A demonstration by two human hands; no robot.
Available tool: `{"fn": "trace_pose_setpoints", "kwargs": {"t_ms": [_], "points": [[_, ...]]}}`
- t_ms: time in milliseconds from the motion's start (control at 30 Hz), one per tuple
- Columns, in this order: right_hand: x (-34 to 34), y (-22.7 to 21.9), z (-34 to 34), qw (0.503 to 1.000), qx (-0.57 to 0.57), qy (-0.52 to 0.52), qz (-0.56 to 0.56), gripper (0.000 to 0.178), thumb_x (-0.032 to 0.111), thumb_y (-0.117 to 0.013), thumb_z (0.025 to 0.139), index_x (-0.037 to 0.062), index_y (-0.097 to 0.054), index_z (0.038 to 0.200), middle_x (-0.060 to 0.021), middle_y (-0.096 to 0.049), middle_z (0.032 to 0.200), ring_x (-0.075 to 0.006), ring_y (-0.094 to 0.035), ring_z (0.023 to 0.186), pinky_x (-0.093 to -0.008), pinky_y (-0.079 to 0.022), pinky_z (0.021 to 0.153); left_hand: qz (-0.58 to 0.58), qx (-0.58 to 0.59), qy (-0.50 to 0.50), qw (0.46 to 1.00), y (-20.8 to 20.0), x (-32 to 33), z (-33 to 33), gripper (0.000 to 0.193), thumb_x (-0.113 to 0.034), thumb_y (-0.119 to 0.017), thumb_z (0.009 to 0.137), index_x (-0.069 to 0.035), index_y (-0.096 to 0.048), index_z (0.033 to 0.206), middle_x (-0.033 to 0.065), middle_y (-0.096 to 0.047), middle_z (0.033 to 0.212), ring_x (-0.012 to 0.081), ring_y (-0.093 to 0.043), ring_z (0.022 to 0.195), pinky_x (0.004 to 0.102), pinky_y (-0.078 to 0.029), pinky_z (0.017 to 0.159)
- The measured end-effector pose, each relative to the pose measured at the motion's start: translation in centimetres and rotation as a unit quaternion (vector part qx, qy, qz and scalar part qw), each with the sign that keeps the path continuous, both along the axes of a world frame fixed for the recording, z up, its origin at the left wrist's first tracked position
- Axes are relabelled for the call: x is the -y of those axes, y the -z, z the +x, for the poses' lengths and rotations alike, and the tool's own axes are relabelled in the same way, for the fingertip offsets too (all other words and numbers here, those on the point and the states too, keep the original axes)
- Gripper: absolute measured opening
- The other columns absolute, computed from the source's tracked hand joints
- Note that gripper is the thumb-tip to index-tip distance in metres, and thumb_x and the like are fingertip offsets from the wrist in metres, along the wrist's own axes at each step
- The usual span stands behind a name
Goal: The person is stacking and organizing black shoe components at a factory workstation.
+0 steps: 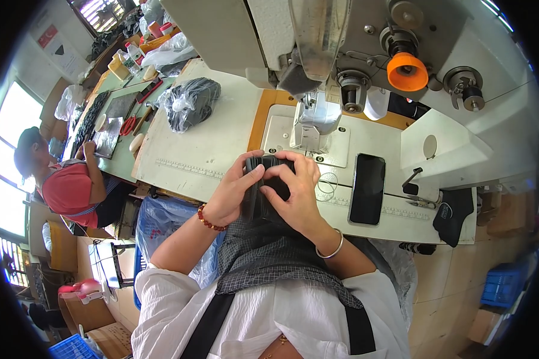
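Observation:
Between my hands, at the near edge of the sewing table, is a stack of thin black flat pieces, probably leather or fabric; I cannot tell which. My left hand grips its left side, thumb on top and fingers curled over the far edge. From the right, my right hand holds it too, with thumb and forefinger bent into a ring over the dark surface. Just beyond the fingers stands the sewing machine's needle area on its metal plate. A black phone lies to the right of my right hand.
The machine head with an orange thread knob overhangs the table. Small thread snips and a black cloth piece lie at right. A plastic-wrapped dark bundle sits at left. A co-worker in red works at the green table.

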State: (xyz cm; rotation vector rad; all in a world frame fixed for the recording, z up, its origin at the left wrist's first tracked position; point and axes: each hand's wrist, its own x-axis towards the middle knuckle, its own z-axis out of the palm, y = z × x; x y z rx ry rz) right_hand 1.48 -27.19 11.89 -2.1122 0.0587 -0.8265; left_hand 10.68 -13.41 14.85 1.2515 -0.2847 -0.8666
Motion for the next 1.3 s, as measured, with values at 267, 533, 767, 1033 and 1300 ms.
{"fn": "trace_pose_setpoints", "kwargs": {"t_ms": [267, 533, 767, 1033, 1300], "points": [[-0.02, 0.23, 0.09, 0.999, 0.012, -0.002, -0.032, 0.015, 0.015, -0.077, 0.074, 0.0154, -0.069, 0.087, -0.0091, -0.052, 0.122, -0.0313, -0.043, 0.121, -0.0552, -0.021, 0.106, 0.006, 0.013, -0.003, 1.0, 0.17, 0.14, -0.23, 0.045, -0.022, -0.052, 0.102, -0.003, -0.037, 0.14, 0.007, -0.059, 0.109, 0.0128, -0.058, 0.104, 0.0286, -0.05, 0.092], [-0.07, 0.1, 0.03, 1.0, 0.014, -0.003, -0.018, 0.02, 0.03, -0.08, 0.075, 0.0157, -0.071, 0.086, -0.008, -0.052, 0.121, -0.0307, -0.042, 0.12, -0.0553, -0.02, 0.106, 0.017, 0.029, -0.01, 0.999, -0.06, 0.16, -0.45, 0.043, -0.021, -0.052, 0.103, -0.004, -0.038, 0.14, 0.0062, -0.059, 0.107, 0.0111, -0.057, 0.099, 0.0272, -0.049, 0.088], [0.02, 0.33, 0.05, 1.0, 0.01, -0.002, -0.021, 0.021, 0.032, -0.08, 0.074, 0.0169, -0.071, 0.086, -0.0069, -0.052, 0.121, -0.0301, -0.042, 0.12, -0.0556, -0.02, 0.106, 0.002, 0.017, 0.0, 1.0, 0.0, 0.05, -0.39, 0.043, -0.022, -0.051, 0.103, -0.004, -0.038, 0.14, 0.009, -0.055, 0.119, 0.013, -0.055, 0.107, 0.0286, -0.049, 0.093], [0.09, 0.28, 0.0, 1.0, 0.0, -0.006, -0.015, 0.02, 0.031, -0.08, 0.074, 0.0175, -0.072, 0.087, -0.0065, -0.052, 0.122, -0.0296, -0.042, 0.121, -0.0541, -0.019, 0.107, -0.002, 0.007, 0.004, 1.0, -0.17, 0.05, -0.35, 0.044, -0.025, -0.05, 0.103, -0.004, -0.038, 0.14, 0.0094, -0.053, 0.121, 0.0145, -0.055, 0.109, 0.0296, -0.049, 0.093], [0.09, 0.18, -0.12, 1.0, -0.002, -0.008, -0.016, 0.021, 0.026, -0.08, 0.074, 0.017, -0.069, 0.09, -0.0079, -0.052, 0.123, -0.0303, -0.042, 0.121, -0.0536, -0.02, 0.106, -0.008, -0.02, 0.013, 1.0, 0.07, -0.12, -0.07, 0.043, -0.025, -0.048, 0.104, -0.003, -0.037, 0.14, 0.0089, -0.055, 0.121, 0.0143, -0.056, 0.109, 0.0301, -0.05, 0.093]]}}
